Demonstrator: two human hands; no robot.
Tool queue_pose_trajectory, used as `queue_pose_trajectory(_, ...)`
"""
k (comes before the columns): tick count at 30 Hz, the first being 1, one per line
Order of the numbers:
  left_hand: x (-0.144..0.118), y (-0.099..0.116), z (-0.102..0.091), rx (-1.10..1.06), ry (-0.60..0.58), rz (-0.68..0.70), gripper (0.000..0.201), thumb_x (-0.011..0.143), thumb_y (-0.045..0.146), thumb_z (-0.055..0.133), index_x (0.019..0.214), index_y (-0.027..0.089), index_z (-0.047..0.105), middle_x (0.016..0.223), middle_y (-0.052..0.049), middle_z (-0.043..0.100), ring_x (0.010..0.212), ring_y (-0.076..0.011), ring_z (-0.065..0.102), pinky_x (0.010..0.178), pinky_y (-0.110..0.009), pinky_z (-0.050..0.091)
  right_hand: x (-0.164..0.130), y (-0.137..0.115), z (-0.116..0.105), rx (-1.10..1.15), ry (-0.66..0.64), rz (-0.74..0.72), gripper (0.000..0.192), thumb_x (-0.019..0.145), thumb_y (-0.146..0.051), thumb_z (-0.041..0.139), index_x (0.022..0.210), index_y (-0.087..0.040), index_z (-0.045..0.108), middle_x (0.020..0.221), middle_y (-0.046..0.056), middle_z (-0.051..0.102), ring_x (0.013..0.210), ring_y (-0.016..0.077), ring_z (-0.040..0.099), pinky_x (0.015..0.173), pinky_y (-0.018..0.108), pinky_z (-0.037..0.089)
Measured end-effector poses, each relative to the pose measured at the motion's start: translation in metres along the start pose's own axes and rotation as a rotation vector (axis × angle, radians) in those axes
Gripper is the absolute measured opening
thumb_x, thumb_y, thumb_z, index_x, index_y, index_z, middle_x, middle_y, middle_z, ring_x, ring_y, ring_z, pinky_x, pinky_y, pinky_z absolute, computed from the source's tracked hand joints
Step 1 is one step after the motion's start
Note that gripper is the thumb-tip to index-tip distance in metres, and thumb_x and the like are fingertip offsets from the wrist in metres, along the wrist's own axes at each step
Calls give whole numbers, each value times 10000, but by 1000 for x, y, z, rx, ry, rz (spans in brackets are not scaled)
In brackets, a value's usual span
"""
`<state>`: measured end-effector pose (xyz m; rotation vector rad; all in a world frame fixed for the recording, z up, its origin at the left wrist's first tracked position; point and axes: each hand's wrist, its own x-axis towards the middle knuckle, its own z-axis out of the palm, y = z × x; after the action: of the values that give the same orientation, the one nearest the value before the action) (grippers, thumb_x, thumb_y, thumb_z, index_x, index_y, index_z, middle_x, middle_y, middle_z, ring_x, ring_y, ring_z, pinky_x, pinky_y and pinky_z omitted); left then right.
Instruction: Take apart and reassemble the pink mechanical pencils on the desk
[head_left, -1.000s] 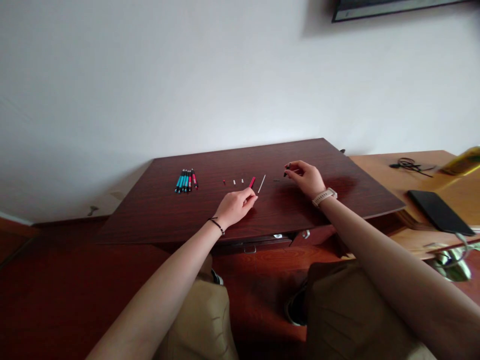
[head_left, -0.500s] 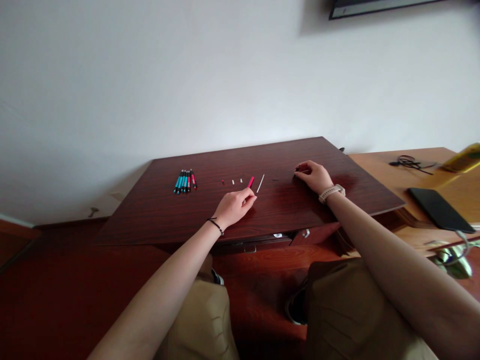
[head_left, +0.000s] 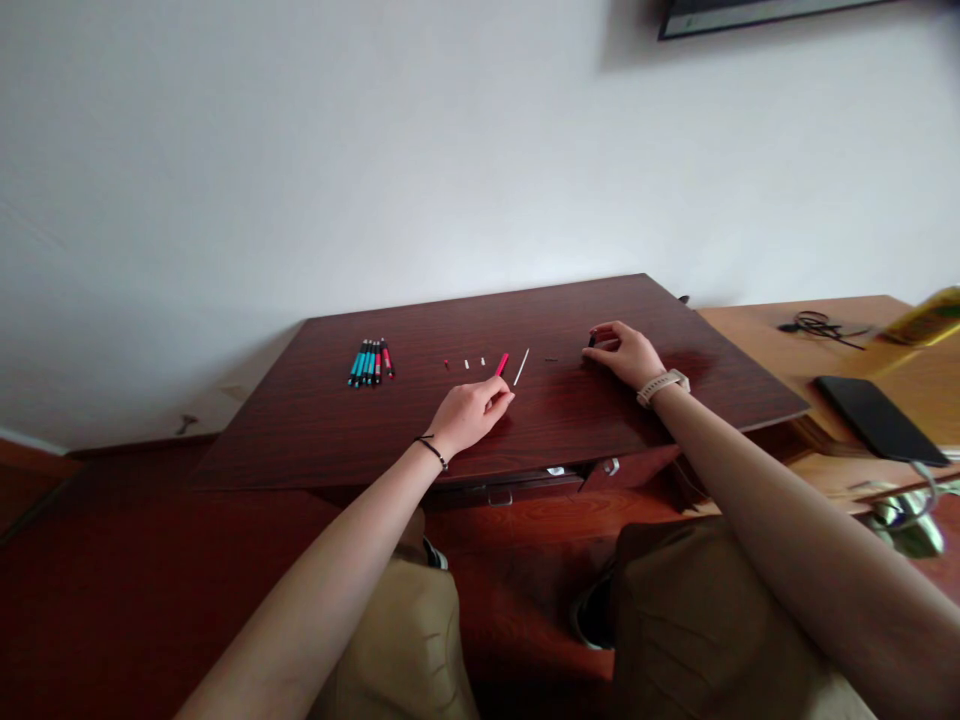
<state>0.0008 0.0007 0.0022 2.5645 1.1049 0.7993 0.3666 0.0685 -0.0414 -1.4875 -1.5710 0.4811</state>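
Observation:
My left hand [head_left: 471, 408] rests on the dark wooden table [head_left: 420, 440], its thumb and fingers pressed together. What they may hold is hidden. Just beyond the fingertips lies a pink pen barrel [head_left: 502, 364], partly covered by the hand, and beside it a thin white refill [head_left: 521, 366]. Over to the right, my right hand [head_left: 624, 355] has a small black pen part [head_left: 592, 341] between thumb and fingers, close to the tabletop. Between the hands lies a small dark spring-like piece [head_left: 551, 359]. Two small white pieces [head_left: 482, 361] and a tiny red piece [head_left: 446, 363] lie left of the barrel.
Several blue and pink pens [head_left: 369, 363] lie side by side on the table's left part. On the lighter wooden desk [head_left: 757, 325] at right are a black cable [head_left: 821, 326], a black flat device [head_left: 877, 418] and a yellow package [head_left: 926, 318]. The wall stands behind.
My right hand's thumb and fingertips have shifted slightly left, and the black part shows more upright between them. My left hand and the pieces on the table have stayed put.

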Motion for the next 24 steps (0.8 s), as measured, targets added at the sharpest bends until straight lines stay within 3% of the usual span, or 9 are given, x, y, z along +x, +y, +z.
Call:
queue_pose_trajectory(7,1,2,-1,15,11,8,184,1066,335,573,960,228,678,778,14,731,630,-141,641,647,-265,407,1,-6,0,176,109,87,546,957,-699,619,1182,-205,681,1117,117,801,755,196,745,751,358,617)
queue_pose_trajectory(16,2,-2,2,74,55,-105,87,1038,321,620,1076,247,645,866,-2,750,734,-172,699,687,-276,460,3,-4,1,243,167,129,559,922,-696,660,1181,-201,639,1088,117,798,704,172,728,605,279,556)
queue_pose_trajectory(24,5,-9,6,187,103,-312,244,992,304,689,1195,243,568,825,7,685,702,-192,669,634,-291,427,3,-6,-3,290,347,154,448,938,-621,614,1153,-228,604,1012,80,761,666,154,685,574,266,530)
